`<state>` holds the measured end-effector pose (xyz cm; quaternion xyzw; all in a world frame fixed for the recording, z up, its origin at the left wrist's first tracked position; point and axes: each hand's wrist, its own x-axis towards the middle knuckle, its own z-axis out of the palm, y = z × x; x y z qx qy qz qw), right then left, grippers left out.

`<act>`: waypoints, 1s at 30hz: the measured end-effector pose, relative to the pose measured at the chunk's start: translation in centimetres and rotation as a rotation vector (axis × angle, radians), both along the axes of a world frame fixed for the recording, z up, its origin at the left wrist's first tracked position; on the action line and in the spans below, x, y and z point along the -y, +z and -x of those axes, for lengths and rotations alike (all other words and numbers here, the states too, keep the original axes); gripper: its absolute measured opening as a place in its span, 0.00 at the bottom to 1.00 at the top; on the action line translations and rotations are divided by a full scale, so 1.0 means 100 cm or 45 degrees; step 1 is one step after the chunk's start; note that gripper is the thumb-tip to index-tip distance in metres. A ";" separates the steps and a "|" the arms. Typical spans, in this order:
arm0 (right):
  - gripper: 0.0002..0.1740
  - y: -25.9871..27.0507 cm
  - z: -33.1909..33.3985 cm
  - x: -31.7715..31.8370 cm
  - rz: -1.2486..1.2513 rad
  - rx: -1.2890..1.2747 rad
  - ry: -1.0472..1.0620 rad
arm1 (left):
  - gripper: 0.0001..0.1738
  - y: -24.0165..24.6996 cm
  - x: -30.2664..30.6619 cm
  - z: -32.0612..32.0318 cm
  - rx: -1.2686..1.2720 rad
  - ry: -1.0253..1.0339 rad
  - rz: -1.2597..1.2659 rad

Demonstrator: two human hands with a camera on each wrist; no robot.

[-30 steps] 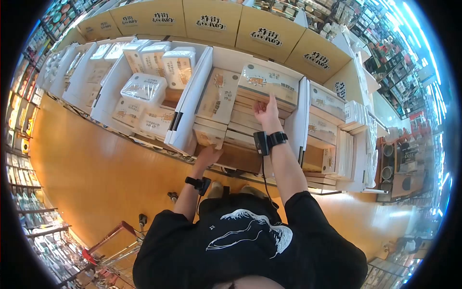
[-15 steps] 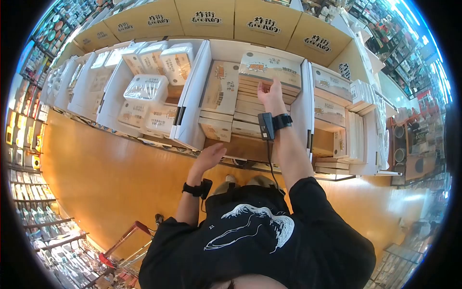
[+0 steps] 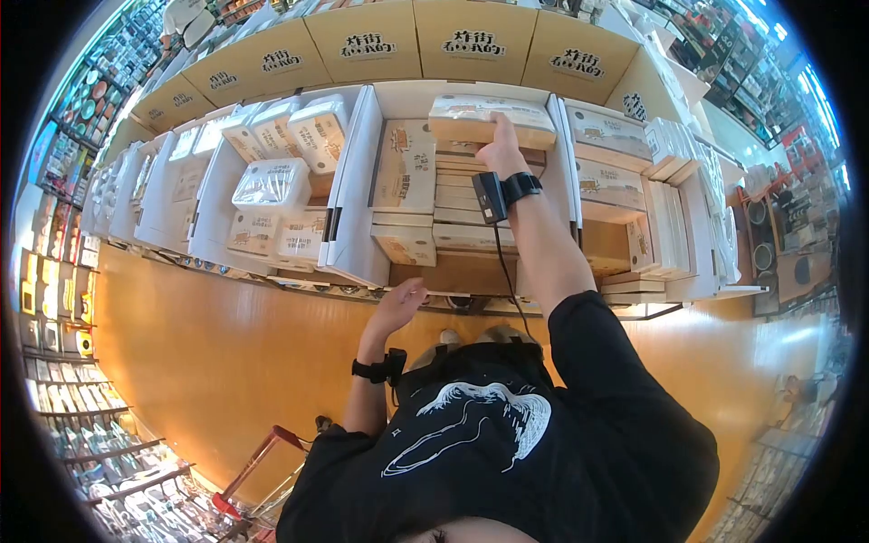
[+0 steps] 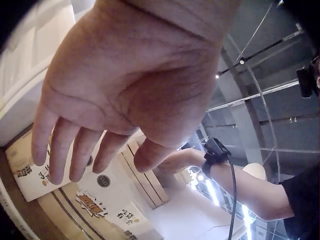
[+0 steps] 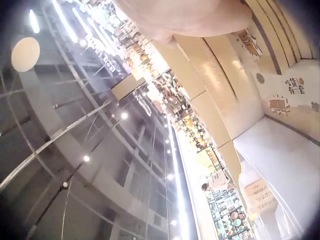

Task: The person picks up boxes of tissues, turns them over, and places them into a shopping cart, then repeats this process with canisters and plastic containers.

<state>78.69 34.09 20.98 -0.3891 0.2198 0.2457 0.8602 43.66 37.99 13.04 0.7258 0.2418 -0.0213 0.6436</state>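
In the head view, my right hand (image 3: 502, 149) grips the front of a pale printed box (image 3: 493, 119) on top of the back stack, thumb up against it and the other fingers low, mostly hidden. Below that box, narrow boxes (image 3: 460, 185) stand in rows. My left hand (image 3: 398, 306) hangs at the bin's front edge, holding nothing, beside a short front stack (image 3: 405, 244). The left wrist view shows that hand (image 4: 125, 90) palm-on, fingers extended and apart, boxes (image 4: 92, 202) beyond. In the right wrist view, part of my right hand (image 5: 190, 17) crosses the top.
White dividers (image 3: 353, 181) separate the bins. Plastic-wrapped packs (image 3: 272, 185) fill the left bin; more boxes (image 3: 611, 181) stand in the right one. Tan printed panels (image 3: 376, 45) line the back. A red-handled cart (image 3: 262, 457) stands on the floor at lower left.
My right hand has moved up onto the back box, whose front now shows more fully. My left hand has come away from the short front stack. The head view has shifted.
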 end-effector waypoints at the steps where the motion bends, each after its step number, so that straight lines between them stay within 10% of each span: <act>1: 0.17 -0.015 0.001 0.000 -0.134 0.030 0.005 | 0.23 0.002 0.000 0.000 0.012 0.025 -0.048; 7: 0.23 0.008 0.091 0.024 -0.034 0.035 0.048 | 0.20 0.040 -0.007 -0.004 0.276 0.264 -0.123; 14: 0.28 0.040 0.180 0.063 0.575 1.675 0.308 | 0.31 0.118 0.019 -0.021 0.764 0.311 -0.138; 18: 0.35 0.045 0.206 0.073 1.128 2.490 0.334 | 0.34 0.058 0.020 -0.017 0.866 0.182 0.326; 20: 0.34 0.030 0.213 0.071 1.196 2.571 0.404 | 0.33 0.016 0.027 -0.017 0.880 0.691 0.874; 24: 0.31 0.029 0.234 0.079 1.165 2.582 0.568 | 0.32 0.044 0.035 -0.012 0.671 0.866 0.949; 30: 0.34 0.055 0.216 0.111 1.012 2.503 0.645 | 0.37 0.072 0.022 0.006 0.918 0.629 0.763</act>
